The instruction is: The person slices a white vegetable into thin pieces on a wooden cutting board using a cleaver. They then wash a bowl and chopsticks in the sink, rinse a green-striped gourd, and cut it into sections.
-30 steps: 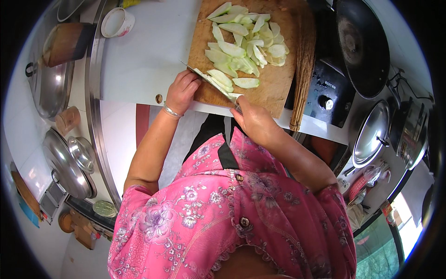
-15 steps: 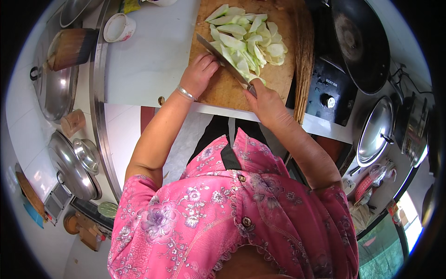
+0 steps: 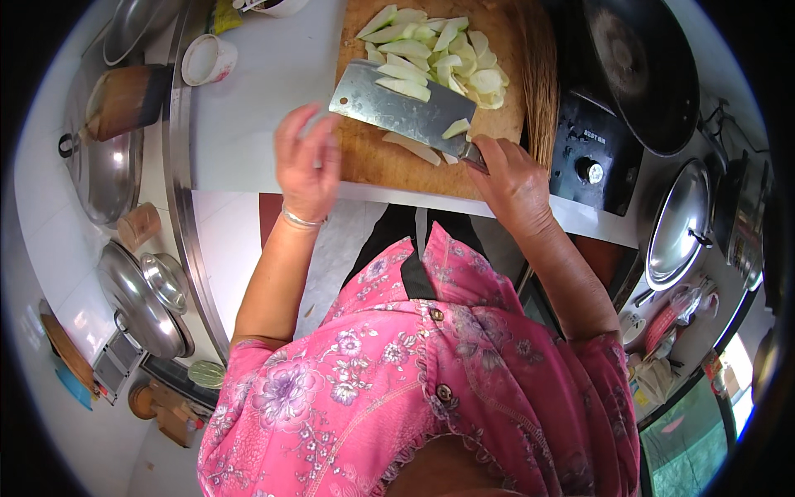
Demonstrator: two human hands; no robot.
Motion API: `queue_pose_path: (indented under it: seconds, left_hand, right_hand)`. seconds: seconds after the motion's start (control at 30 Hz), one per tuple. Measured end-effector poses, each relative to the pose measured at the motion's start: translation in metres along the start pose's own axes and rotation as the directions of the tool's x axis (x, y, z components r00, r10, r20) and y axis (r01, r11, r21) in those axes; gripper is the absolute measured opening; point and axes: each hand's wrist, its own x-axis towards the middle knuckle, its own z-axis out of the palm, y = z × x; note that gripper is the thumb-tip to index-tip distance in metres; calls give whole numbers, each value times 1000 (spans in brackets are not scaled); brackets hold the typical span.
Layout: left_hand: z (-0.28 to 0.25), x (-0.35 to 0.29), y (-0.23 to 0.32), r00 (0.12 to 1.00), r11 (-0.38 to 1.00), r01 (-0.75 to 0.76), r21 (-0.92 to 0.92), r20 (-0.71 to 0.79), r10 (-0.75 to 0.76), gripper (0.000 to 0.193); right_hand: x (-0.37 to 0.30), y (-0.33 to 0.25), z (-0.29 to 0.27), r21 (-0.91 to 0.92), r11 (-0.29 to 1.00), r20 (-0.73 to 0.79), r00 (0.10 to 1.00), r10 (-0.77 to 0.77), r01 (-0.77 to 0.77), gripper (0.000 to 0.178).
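My right hand (image 3: 515, 184) grips the handle of a cleaver (image 3: 385, 109). Its broad blade now lies flat side up over the wooden cutting board (image 3: 368, 166), with a few pale green vegetable slices on it. Beyond the blade spreads a heap of similar vegetable slices (image 3: 484, 79). Other slices (image 3: 414, 147) lie on the board just below the blade's near edge. My left hand (image 3: 306, 170), wearing a silver bracelet, hovers at the board's left edge. Its fingers are apart and a little blurred, with nothing visible in them.
A straw bundle (image 3: 540, 91) runs along the board's right side. Farther right are a black stove (image 3: 596, 157), a large black wok (image 3: 642, 70) and a steel lid (image 3: 677, 224). On the left are a white bowl (image 3: 209, 60), a wooden-sided pot (image 3: 124, 101) and steel lids (image 3: 141, 302).
My left hand has moved left, off the vegetable, and its fingers have spread. The cleaver has turned from edge-down to flat, with slices on the blade. My right hand has shifted slightly right and nearer.
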Motion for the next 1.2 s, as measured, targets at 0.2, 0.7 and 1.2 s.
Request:
queue_pose_path:
  seconds: [0.2, 0.7, 1.2]
  left_hand:
    - [55, 46, 47, 848, 937, -341, 71, 454, 274, 44]
    - [73, 114, -15, 878, 911, -410, 41, 286, 383, 41]
    - [-62, -82, -79, 832, 868, 68, 493, 452, -322, 39]
  right_hand:
    - [10, 1, 0, -55, 993, -8, 994, -107, 107, 36]
    - [-73, 18, -23, 101, 988, 20, 993, 116, -117, 37]
    - [-226, -18, -4, 753, -100, 532, 512, 675, -650, 31]
